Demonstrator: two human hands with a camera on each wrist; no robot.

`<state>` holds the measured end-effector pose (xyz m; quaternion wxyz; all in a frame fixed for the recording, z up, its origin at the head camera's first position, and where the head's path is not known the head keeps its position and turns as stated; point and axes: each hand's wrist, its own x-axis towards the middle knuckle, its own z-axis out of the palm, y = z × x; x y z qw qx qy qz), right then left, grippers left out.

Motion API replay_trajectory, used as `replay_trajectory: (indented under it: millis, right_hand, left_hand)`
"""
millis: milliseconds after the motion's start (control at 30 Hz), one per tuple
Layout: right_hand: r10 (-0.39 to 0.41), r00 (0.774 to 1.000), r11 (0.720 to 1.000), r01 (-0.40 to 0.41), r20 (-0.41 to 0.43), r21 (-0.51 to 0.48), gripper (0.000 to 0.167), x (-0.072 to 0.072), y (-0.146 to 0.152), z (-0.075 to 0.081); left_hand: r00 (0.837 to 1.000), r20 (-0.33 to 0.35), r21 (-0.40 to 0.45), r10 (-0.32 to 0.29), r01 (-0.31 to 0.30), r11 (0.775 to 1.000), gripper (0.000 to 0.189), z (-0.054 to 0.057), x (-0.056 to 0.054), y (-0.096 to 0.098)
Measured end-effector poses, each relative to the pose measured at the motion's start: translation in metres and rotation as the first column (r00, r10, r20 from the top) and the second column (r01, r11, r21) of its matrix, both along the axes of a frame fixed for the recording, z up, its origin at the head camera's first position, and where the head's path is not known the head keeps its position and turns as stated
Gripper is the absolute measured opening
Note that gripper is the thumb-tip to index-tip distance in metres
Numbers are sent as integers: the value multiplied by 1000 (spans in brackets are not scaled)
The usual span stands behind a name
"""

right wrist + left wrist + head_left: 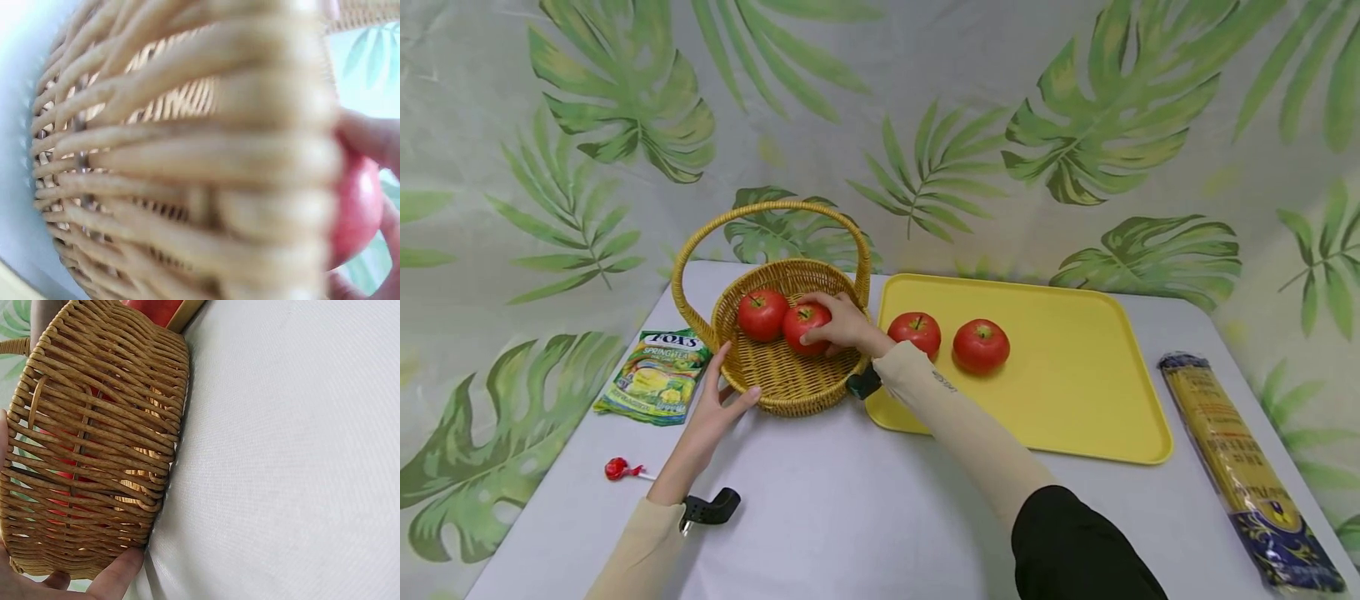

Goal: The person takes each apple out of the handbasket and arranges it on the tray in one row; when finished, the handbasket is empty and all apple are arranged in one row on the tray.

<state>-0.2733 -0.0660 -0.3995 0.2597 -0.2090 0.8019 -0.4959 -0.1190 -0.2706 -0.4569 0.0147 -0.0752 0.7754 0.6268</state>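
Observation:
In the head view, a round wicker basket with a tall handle stands at the back left of the table. My right hand reaches over its right rim and grips a red apple inside it. Another apple lies just left of that one in the basket. My left hand rests against the basket's near-left side with thumb and fingers spread. In the left wrist view its fingers touch the woven wall. The right wrist view shows the gripped apple partly hidden behind the basket rim.
A yellow tray right of the basket bears two apples. Green candy packets lie left of the basket, with a red lollipop nearer the front. A pasta pack lies along the right edge. Patterned cloth hangs behind.

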Motion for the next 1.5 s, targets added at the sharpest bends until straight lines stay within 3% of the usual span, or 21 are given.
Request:
replay_trajectory:
  millis: [400, 633, 933, 1133, 1500]
  right_hand:
    - [47, 984, 995, -61, -171, -82, 59, 4, 35, 22]
    - [37, 980, 992, -60, -194, -110, 61, 6, 77, 34]
    - [-26, 982, 996, 10, -185, -86, 60, -2, 136, 33]
    - [-78, 988, 995, 68, -132, -77, 62, -2, 175, 41]
    - [-204, 969, 979, 201, -138, -35, 62, 0, 242, 34]
  left_hand:
    - [1000, 6, -22, -1, 1, 1000, 85, 2, 0, 0]
    - [1000, 1, -6, -10, 10, 1000, 85, 4, 1, 1]
    - [1000, -9, 16, -14, 14, 1000, 86, 4, 2, 2]
    - [1000, 2, 6, -15, 15, 1000, 86, 3, 2, 0]
    - [1000, 2, 12, -19, 19, 1000, 85, 4, 2, 1]
